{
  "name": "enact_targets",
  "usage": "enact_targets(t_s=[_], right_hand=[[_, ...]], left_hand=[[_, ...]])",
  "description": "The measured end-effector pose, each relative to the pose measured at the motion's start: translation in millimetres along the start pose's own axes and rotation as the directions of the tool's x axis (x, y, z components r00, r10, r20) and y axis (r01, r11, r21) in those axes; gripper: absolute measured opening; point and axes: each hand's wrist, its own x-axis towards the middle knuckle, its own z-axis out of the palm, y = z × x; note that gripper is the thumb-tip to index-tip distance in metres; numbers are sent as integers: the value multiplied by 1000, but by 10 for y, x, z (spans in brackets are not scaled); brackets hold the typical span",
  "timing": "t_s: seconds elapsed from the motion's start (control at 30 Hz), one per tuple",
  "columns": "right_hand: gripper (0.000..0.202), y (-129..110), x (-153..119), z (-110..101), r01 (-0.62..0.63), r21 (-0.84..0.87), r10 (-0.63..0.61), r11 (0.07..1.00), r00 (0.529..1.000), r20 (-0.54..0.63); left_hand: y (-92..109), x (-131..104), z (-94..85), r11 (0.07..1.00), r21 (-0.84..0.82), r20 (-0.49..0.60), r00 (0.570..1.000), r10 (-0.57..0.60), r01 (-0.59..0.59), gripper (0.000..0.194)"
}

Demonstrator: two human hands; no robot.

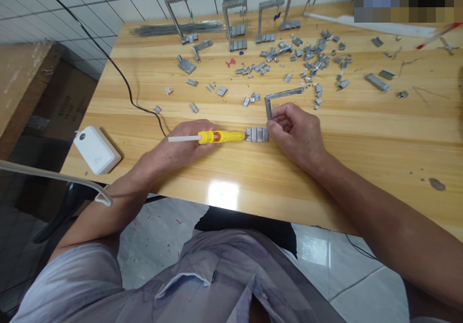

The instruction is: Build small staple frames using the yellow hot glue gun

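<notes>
My left hand [186, 142] is closed round a yellow hot glue gun [227, 137] with a white glue stick poking out of its back end. The gun's nozzle touches or nearly touches the left end of a short row of grey blocks [257, 134] on the table. In a pinch between thumb and fingers, my right hand [296, 132] holds a grey L-shaped bracket [285, 93], its short leg down beside the right end of that row. Whether the bracket's foot touches the blocks is hidden by my fingers.
Several upright grey frames on block bases, one a tall frame [260, 21], stand along the back. Many loose grey pieces [318, 55] lie scattered mid-table. A bundle of thin rods [177, 28] lies behind. A white power bank [97, 150] and black cable [126, 84] are at left.
</notes>
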Motion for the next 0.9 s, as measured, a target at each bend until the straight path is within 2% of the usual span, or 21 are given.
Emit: enact_targets(t_s=[0.2,0.77,0.9], right_hand=[[8,-12,-1,5,-2,5,2,1000,1000,-2],[7,-12,4,-5,-4,8,4,1000,1000,11],[7,-18,2,-11,-1,-1,1,1000,1000,20]], left_hand=[[17,3,9,1000,-30,-30,1000,-4,3,27],[18,20,13,1000,13,6,1000,13,-13,27],[2,18,21,998,20,-18,998,58,-58,21]])
